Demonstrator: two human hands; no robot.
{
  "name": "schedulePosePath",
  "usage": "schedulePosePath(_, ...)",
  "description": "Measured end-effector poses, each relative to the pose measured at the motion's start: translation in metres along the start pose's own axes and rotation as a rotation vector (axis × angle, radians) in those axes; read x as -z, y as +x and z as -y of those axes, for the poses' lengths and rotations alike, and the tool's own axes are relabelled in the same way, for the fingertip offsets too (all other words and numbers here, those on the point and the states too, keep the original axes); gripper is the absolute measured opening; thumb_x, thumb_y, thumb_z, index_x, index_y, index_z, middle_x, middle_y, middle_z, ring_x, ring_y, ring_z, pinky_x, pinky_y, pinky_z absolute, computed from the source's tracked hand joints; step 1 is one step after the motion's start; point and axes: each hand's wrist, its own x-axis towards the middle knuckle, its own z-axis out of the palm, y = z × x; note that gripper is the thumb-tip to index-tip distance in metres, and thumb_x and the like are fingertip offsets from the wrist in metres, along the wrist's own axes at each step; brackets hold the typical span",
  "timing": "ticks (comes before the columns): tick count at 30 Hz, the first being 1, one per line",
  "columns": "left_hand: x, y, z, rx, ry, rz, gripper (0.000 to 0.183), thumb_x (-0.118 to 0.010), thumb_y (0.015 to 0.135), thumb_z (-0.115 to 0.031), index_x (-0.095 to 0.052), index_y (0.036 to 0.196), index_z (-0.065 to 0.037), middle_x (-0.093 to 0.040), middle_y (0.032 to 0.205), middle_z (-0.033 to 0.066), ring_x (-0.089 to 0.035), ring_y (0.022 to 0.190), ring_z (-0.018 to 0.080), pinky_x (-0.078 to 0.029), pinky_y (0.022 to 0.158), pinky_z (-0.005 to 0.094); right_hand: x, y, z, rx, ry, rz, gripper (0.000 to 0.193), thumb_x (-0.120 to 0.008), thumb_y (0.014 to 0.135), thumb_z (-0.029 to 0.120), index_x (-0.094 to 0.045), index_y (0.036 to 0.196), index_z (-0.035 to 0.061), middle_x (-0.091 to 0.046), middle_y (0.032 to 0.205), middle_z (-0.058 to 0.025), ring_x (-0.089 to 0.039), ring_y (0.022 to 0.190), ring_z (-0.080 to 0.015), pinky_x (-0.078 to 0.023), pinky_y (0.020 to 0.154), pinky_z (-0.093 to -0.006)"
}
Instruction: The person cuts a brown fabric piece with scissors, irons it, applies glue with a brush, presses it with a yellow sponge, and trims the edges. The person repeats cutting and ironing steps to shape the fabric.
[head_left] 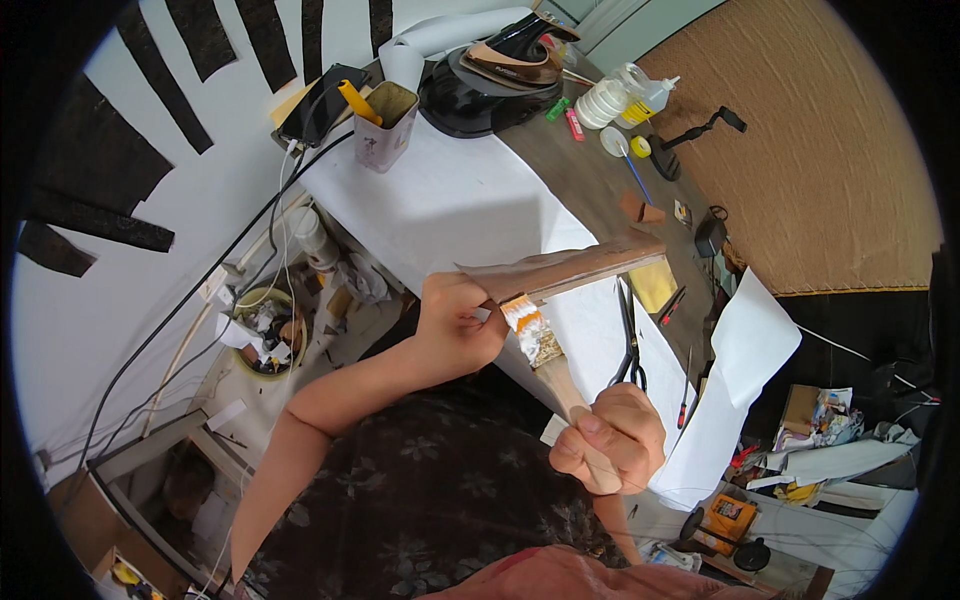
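My left hand [460, 322] pinches one end of a folded brown piece [575, 268] that looks like leather, its layered edge facing me. The piece stretches to the right above the table. In my right hand [622, 435] is a flat brush [562, 388] with a wooden handle, gripped near its lower end. Its bristles, coated with something white, point up and touch or nearly touch the edge of the brown piece beside my left fingers. Black-handled scissors [628, 345] lie on the white sheet [465, 190] just beyond my right hand.
A grey holder [390, 128] with a yellow-handled tool stands at the back left, near a black iron-like machine [490, 85]. White bottles [603, 103], a small black stand [668, 155] and brown scraps [640, 208] sit farther right. A bin [270, 340] is at lower left.
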Motion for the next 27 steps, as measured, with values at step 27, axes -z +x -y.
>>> schedulePosePath(27,0.0,0.004,-0.006,0.019,-0.023,0.044,0.018,-0.077,0.073,-0.003,-0.073,0.091,-0.003,-0.071,0.081,0.0124,-0.068,0.065,0.021,-0.05,0.058,0.0265,-0.01,-0.005,-0.022,-0.29,0.396,-0.325,0.021,-0.07,0.082,0.014,-0.056,0.082,-0.0013,-0.054,0.067,-0.0084,-0.049,0.051,-0.016,-0.038,0.046,-0.0294)
